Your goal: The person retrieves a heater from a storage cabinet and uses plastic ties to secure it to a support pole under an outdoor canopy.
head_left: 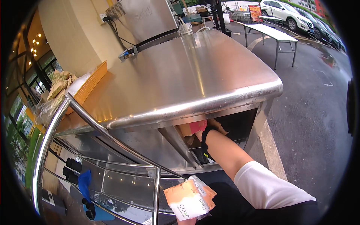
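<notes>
Several orange-and-white sachets (184,198) fan out in the person's left hand (185,221), which grips them from beneath, its fingers mostly hidden from where I stand. They sit low, just right of the chrome railing (156,195); the front one is tilted and nearly square, so no long axis is plain. From them, the open compartment (242,125) under the stainless-steel counter (180,75) lies ahead and slightly right. The right hand (200,135) reaches inside, past its black wristband (204,139), next to a pink item (198,126) and torn-edged cardboard (218,126); whether it grasps either, I cannot tell. The sachets are well apart from it.
</notes>
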Action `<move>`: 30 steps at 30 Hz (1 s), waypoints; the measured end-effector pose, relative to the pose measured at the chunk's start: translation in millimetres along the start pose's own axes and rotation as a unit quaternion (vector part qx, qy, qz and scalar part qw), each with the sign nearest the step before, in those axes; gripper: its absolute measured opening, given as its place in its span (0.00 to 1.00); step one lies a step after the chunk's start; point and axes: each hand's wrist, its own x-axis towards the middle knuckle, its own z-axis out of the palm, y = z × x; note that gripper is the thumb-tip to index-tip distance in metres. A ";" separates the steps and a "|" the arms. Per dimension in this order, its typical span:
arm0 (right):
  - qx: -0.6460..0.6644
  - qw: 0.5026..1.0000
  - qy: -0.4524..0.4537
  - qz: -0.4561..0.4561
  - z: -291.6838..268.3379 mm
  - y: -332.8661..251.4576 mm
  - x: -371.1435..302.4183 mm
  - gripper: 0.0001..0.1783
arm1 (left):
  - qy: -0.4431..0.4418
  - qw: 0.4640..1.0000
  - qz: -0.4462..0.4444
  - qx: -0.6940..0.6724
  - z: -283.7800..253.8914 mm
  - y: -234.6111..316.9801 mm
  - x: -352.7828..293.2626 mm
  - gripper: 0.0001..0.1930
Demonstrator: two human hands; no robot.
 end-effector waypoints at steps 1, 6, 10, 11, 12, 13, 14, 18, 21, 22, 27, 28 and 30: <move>-0.006 1.000 0.005 -0.001 -5.0 3.4 0.2 0.21 | 0.003 1.000 -0.006 0.000 -1.4 -0.5 0.7 0.28; -0.015 1.000 0.008 -0.017 3.1 4.6 2.0 0.21 | 0.008 1.000 -0.012 0.003 -7.1 -1.9 -3.0 0.28; -0.022 0.999 0.006 -0.032 14.3 -2.7 7.9 0.21 | 0.010 1.000 -0.022 0.006 -5.0 -2.6 -0.9 0.28; -0.023 0.999 0.006 -0.035 15.1 -4.4 8.2 0.21 | 0.008 1.000 -0.024 0.009 -5.2 -2.0 -0.1 0.28; -0.023 0.999 0.005 -0.035 14.6 -5.3 9.1 0.21 | 0.007 1.000 -0.024 0.009 -2.4 -1.4 0.6 0.28; -0.024 0.999 0.004 -0.035 12.9 -6.0 9.0 0.21 | 0.006 1.000 -0.023 0.011 -1.3 -1.6 1.5 0.28; -0.021 0.999 0.003 -0.033 4.5 -8.1 12.2 0.22 | 0.006 1.000 -0.025 0.010 -0.1 -2.0 2.9 0.28; -0.023 0.999 -0.002 -0.038 8.5 -6.1 3.6 0.22 | 0.002 0.999 -0.031 0.013 5.5 -2.4 3.8 0.28; -0.024 0.999 -0.005 -0.041 13.1 -0.6 -8.2 0.22 | -0.001 0.999 -0.036 0.016 7.4 -4.6 4.6 0.28; -0.025 0.999 -0.004 -0.042 13.2 0.0 -9.4 0.22 | -0.003 0.999 -0.038 0.015 8.1 -4.9 5.5 0.28; -0.030 0.998 -0.010 -0.055 14.0 -8.1 0.1 0.23 | -0.007 0.999 -0.039 0.018 10.0 -6.3 5.1 0.28; -0.029 0.998 -0.012 -0.055 12.6 -10.3 3.9 0.23 | -0.005 0.999 -0.038 0.019 11.2 -6.3 5.0 0.28; -0.026 0.998 -0.017 -0.054 12.1 -15.3 8.1 0.23 | -0.007 0.999 -0.039 0.019 13.4 -7.1 4.8 0.29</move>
